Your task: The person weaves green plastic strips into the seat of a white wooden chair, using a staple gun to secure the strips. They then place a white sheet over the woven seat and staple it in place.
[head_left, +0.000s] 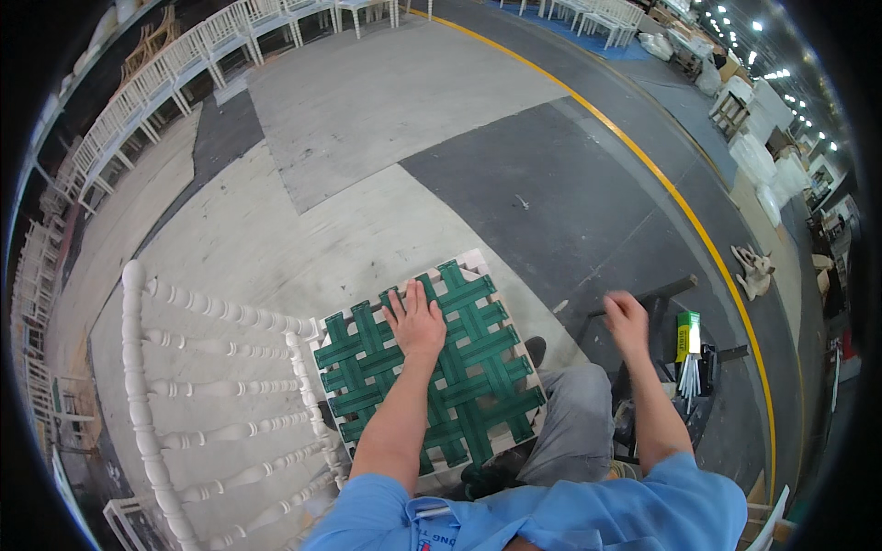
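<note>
A white chair stands in front of me, its back of turned spindles (234, 387) on the left side. Green webbing straps (478, 349) are woven in a lattice across its seat frame, with gaps between the strips. My left hand (418, 323) lies flat on the webbing near the far edge, fingers spread. Off to the right of the seat, my right hand (627, 321) is raised with its fingers curled closed. Whatever it may hold is too small or hidden to make out. More green strap (487, 479) hangs bunched by my lap.
At my right, a dark stand (675, 286) carries a green and yellow box (687, 336) and a bundle of pale sticks (689, 375). A dog (754, 270) lies beyond the yellow floor line (684, 207). White chairs (184, 57) line the far left.
</note>
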Tool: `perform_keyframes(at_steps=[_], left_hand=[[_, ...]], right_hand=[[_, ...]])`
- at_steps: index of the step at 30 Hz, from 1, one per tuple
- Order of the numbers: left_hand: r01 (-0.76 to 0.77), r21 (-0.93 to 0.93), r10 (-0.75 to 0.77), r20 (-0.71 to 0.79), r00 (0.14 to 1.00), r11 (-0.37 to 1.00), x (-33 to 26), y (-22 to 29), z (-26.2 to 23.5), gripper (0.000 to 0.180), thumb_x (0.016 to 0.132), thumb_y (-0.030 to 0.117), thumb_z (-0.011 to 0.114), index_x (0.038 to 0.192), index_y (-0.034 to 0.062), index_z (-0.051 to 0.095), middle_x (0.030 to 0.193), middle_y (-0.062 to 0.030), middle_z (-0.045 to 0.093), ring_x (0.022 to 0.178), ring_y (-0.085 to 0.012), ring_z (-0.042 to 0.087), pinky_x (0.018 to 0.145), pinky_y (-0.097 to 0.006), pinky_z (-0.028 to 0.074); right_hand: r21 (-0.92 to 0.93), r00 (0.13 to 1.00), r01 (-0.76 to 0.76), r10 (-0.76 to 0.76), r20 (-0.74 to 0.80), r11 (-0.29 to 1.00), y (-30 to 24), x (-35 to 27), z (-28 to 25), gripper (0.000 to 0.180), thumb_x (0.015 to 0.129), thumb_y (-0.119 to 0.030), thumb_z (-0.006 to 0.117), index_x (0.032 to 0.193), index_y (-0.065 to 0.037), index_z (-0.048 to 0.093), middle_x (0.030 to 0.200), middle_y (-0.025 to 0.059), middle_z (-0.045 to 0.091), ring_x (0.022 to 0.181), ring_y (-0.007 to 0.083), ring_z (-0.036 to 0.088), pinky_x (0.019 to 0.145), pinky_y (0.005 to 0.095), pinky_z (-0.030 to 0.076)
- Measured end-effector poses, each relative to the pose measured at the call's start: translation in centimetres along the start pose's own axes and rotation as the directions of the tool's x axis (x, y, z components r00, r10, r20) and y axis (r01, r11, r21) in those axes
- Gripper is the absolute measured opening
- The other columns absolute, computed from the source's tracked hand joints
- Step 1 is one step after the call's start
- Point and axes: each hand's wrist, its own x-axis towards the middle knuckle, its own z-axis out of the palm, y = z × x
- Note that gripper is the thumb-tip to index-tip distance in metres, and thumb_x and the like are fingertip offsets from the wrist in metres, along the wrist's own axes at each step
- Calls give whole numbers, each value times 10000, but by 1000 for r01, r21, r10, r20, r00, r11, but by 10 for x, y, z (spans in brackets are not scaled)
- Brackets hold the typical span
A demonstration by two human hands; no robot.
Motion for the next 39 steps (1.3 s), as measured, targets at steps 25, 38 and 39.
perform_keyframes(at_steps=[25, 38, 39], left_hand=[[12, 16, -12, -8, 1000, 1000, 0, 4, -5, 621, 1058, 394, 377, 1633, 171, 302, 1707, 39, 222, 1583, -347, 130, 1289, -563, 70], [-19, -85, 14, -60, 998, 996, 4, -6, 8, 614, 1050, 392, 415, 1621, 183, 337, 1699, 37, 248, 1571, -359, 174, 1277, -581, 100], [-16, -87, 10, -68, 998, 996, 2, -10, 10, 608, 1053, 390, 413, 1620, 184, 341, 1699, 40, 249, 1570, -357, 175, 1276, -582, 102]], right_hand=[[-297, 946, -320, 286, -150, 900, 70, -164, -173, 532, 640, 42, 708, 1166, 21, 637, 1076, 86, 709, 977, 243, 676, 894, 355, 518], [34, 764, -313, 230, 602, 949, -113, -7, 167, 480, 917, -316, 802, 1180, 25, 588, 951, 68, 661, 668, 140, 605, 556, 312, 502], [34, 726, -346, 244, 643, 938, -123, -4, 198, 454, 928, -312, 790, 1154, 27, 589, 932, 71, 658, 617, 144, 600, 518, 299, 493]])
